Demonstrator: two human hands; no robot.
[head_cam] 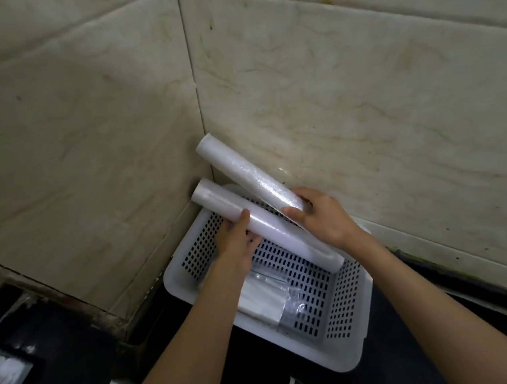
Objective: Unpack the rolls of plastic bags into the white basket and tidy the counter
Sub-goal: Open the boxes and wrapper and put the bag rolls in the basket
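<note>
White perforated plastic basket (357, 332) below our hands, left hand (237, 237) gripping one white plastic-bag roll (269, 225), right hand (321, 215) gripping another (246, 171).

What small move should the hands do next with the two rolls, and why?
Probably lower both rolls flat into the basket. The left hand holds the lower roll, the right hand the upper roll, both tilted above it, and the basket floor shows free space.

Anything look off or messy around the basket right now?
Nothing is spilled or broken. Both rolls are in hand, not yet in the white basket: the left hand holds one roll slanting over it, the right hand holds the other roll angled toward the wall corner. Flat clear packets already lie inside.
</note>
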